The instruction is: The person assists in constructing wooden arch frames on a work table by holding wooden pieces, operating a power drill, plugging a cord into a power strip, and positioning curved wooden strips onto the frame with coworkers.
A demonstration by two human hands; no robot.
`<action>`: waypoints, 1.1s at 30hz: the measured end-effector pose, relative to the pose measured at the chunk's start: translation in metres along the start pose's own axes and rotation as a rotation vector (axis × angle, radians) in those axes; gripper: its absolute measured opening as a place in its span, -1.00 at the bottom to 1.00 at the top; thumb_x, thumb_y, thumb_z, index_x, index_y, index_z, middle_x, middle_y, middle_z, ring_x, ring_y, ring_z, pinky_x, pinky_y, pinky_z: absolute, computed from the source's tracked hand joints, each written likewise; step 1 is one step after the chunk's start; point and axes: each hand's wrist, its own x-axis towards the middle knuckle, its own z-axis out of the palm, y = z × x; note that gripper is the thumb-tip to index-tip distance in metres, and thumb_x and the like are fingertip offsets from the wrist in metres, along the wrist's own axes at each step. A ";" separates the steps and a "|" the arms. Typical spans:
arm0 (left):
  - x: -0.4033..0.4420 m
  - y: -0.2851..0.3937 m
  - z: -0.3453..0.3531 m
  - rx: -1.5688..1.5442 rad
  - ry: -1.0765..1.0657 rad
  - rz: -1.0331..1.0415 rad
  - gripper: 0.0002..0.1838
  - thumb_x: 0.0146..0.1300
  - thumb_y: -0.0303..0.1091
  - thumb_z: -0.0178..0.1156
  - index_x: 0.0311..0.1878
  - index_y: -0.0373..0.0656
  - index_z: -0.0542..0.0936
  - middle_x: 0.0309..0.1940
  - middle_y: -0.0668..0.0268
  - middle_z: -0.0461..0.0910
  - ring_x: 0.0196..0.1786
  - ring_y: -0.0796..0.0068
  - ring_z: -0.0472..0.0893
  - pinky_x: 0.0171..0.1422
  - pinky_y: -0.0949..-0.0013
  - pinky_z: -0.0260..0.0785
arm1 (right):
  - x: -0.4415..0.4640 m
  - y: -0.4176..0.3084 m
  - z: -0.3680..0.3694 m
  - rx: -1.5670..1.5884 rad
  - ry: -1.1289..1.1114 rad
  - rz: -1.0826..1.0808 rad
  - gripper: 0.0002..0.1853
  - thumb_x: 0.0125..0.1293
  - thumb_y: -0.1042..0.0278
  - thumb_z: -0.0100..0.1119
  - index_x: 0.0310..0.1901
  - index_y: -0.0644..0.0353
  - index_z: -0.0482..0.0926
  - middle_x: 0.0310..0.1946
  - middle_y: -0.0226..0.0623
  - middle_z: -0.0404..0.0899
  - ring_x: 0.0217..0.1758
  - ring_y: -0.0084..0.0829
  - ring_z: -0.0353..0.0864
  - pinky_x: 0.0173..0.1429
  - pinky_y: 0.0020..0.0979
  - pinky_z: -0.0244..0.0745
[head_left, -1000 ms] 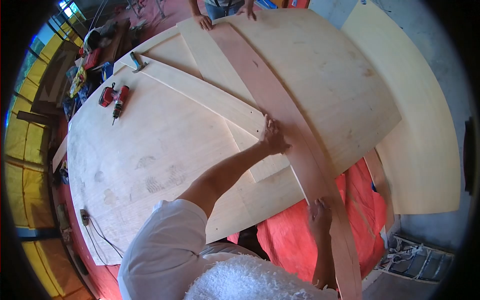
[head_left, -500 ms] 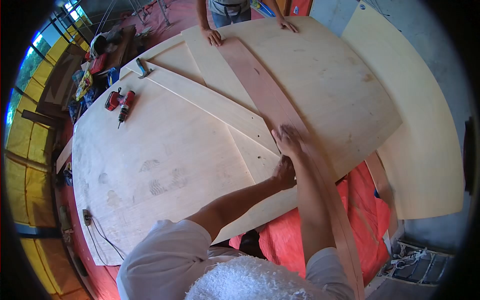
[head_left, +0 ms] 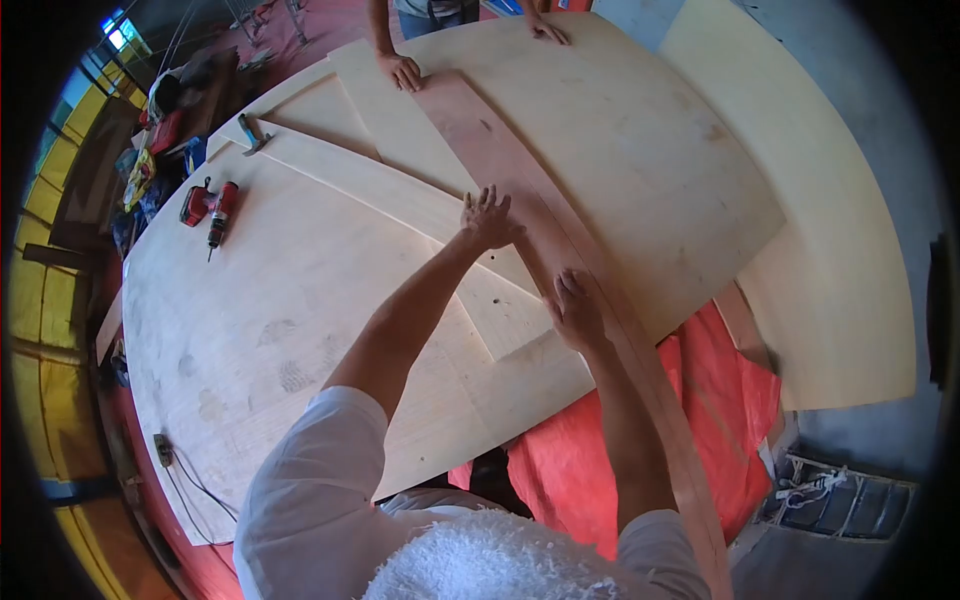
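Observation:
A long reddish wooden board lies across the pale plywood panels, with a thin line along its length. My left hand rests at the board's left edge, open with its fingers spread. Lower down, my right hand is on the same board, its fingers bent over the top and the thumb at the left edge. A pale plank runs diagonally up to the board near my left hand. At the board's far end, another person's hand touches its corner; that person's other hand rests on the plywood.
A red cordless drill and a hammer lie on the large plywood sheet to the left. A socket with a cable sits at its lower left edge. Red sheeting is below; another plywood sheet leans at right.
My left hand has moved up and away from beside my right hand, spreading its fingers on the board. My right hand remains on the board. The view has shifted slightly.

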 end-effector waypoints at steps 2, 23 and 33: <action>0.005 0.008 -0.002 0.030 -0.081 -0.012 -0.13 0.15 0.21 0.12 0.42 -0.11 0.18 0.44 0.01 0.06 0.51 0.06 -0.01 0.55 -0.06 -0.26 | -0.009 0.005 -0.003 -0.035 -0.037 -0.011 -0.39 0.41 0.01 -0.06 0.24 0.44 0.34 0.28 0.14 0.30 0.39 0.01 0.23 0.46 -0.17 0.12; -0.055 0.108 0.021 0.265 -0.291 0.119 0.12 0.16 0.43 -0.02 0.41 -0.48 0.02 0.41 -0.29 -0.03 0.51 -0.20 -0.11 0.56 -0.10 -0.43 | -0.191 0.138 -0.081 0.157 -0.185 0.859 -0.20 0.42 -0.30 -0.31 -0.39 0.43 0.57 -0.35 0.29 0.56 -0.10 0.22 0.54 -0.06 0.04 0.34; -0.093 0.145 0.032 0.246 -0.301 0.190 0.01 0.22 0.46 -0.19 0.30 -0.43 0.34 0.43 -0.20 0.00 0.50 -0.21 -0.11 0.55 -0.14 -0.43 | -0.259 0.177 -0.067 0.228 -0.197 0.898 -0.18 0.43 -0.30 -0.36 -0.40 0.45 0.56 -0.34 0.30 0.55 -0.11 0.27 0.52 -0.07 0.06 0.34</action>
